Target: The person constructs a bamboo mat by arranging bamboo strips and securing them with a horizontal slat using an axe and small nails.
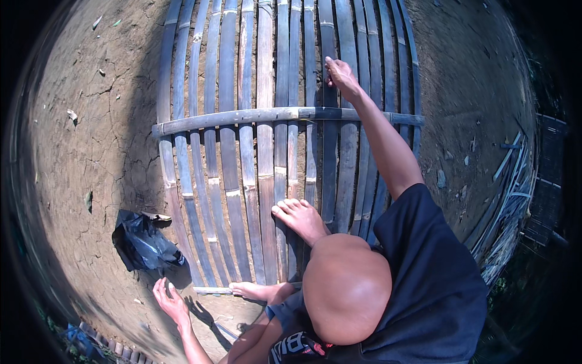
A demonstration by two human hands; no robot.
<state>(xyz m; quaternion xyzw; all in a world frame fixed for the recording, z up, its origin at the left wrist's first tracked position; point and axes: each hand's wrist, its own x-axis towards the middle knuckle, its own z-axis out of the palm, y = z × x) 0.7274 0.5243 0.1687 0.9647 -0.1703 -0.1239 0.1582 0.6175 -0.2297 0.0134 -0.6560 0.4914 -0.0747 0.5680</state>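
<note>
My right hand (341,77) reaches over the far right part of a bamboo slat platform (264,73), beyond its crosspiece (230,119). Its fingers are curled together near a dark slat; whatever they hold, if anything, is too small to make out. Low at the left, my left hand (174,303) hangs over the ground with its fingers apart and nothing in them. Just past those fingertips lies a crumpled black plastic bag (145,246), beside the platform's near left edge. I cannot see the bag's contents.
My bare foot (301,219) rests on the slats below my bent knee (347,288); the other foot (257,291) is at the platform's near end. Cracked dry earth (85,158) surrounds it. Thin split strips (509,212) are piled at the far right.
</note>
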